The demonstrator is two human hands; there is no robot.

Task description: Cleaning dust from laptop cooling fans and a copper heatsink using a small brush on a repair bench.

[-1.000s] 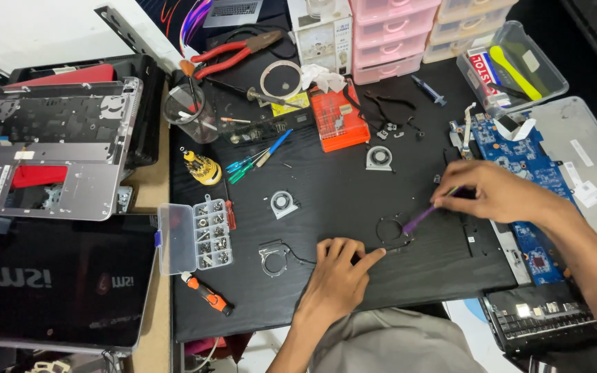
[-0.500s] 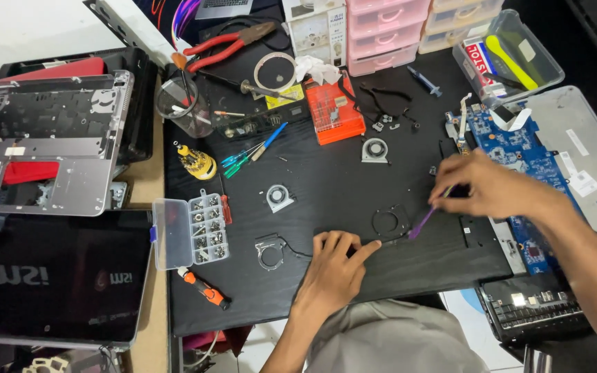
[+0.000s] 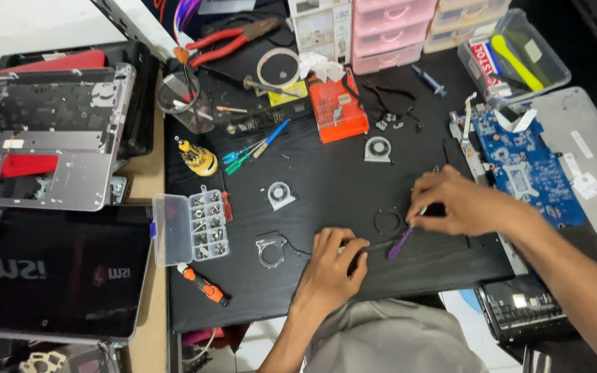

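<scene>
The right hand (image 3: 466,204) pinches a purple pry tool (image 3: 401,243) between thumb and fingertips, its tip angled down onto the black mat (image 3: 326,186) beside a thin black ring (image 3: 387,222). The left hand (image 3: 332,266) lies palm-down with fingers curled, apparently pressing a dark strip.

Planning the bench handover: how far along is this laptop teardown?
Done: the blue motherboard is out, and two small fans lie loose on the black mat. In hand: right hand works a purple pry tool beside a black ring part; left hand presses the mat. Left: the silver laptop chassis sits open, unassembled.
</scene>
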